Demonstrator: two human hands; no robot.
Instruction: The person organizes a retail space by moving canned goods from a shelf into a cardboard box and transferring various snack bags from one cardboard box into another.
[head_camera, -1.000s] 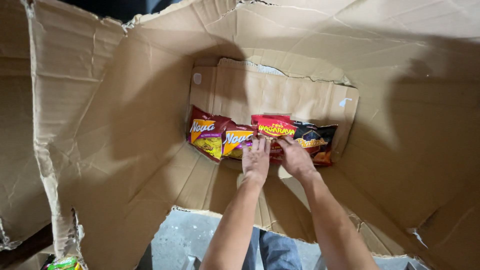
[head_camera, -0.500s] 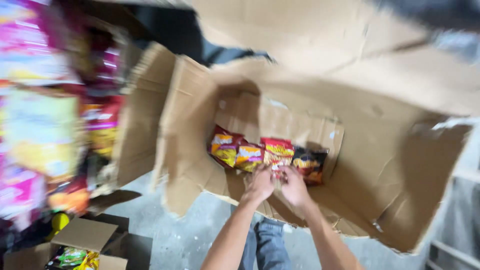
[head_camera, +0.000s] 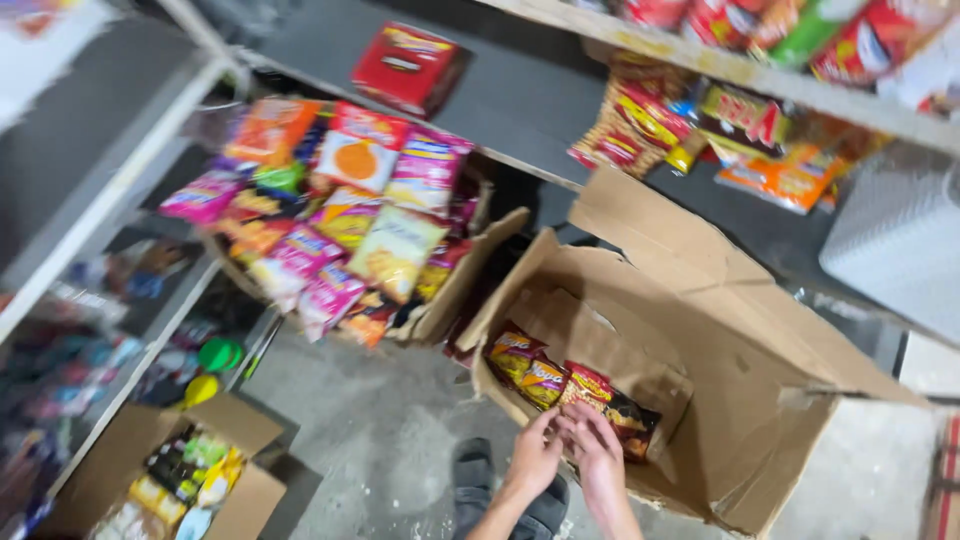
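While both hands hover at the box rim, fingers released, snack packets lie inside

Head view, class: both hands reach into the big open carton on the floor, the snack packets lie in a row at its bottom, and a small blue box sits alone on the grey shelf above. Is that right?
One detail is wrong: the box alone on the grey shelf is red, not blue, as the head view shows. The rest holds: both hands, left and right, reach into the open carton on the floor, with the snack packets in a row at its bottom.

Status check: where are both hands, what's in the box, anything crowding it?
Left hand and right hand together over snack packets, grip unclear. Packets at bottom of open cardboard box. Packet-filled box close alongside.
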